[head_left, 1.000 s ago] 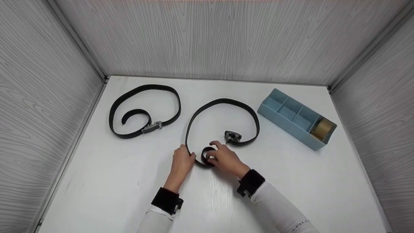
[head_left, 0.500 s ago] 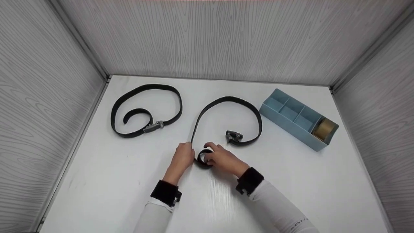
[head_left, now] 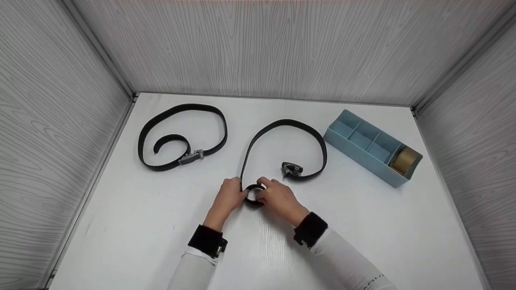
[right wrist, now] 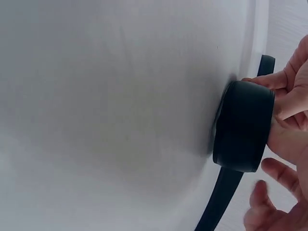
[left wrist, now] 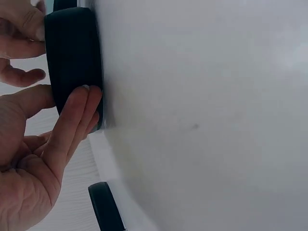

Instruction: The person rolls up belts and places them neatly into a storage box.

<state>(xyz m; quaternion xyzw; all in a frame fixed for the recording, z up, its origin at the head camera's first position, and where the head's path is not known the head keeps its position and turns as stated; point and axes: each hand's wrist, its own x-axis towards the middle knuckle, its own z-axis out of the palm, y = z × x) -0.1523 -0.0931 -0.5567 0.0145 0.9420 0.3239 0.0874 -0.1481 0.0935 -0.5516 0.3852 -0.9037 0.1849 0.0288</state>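
A black belt (head_left: 287,122) lies on edge in a wide curve on the table, its free end rolled into a small coil (head_left: 253,204). At the coil's left side my left hand (head_left: 229,197) pinches the strap; in the left wrist view its thumb and fingers lie on either side of the rolled band (left wrist: 74,55). From the right, my right hand (head_left: 282,201) grips the coil, fingers partly inside the ring. The coil (right wrist: 244,126) stands on its edge in the right wrist view. The belt's silver buckle (head_left: 292,169) rests beyond my right hand.
A second black belt (head_left: 193,107), buckled in a loop, lies at the back left. At the back right stands a blue divided box (head_left: 358,158) with a roll of brown tape (head_left: 404,160) in its end compartment. Grey panels (head_left: 258,48) enclose the white table (head_left: 133,225).
The coil has turned and shifted slightly left, against my left hand. More strap is wound in, and the strap running up from my left hand has straightened. The second belt and box stay put.
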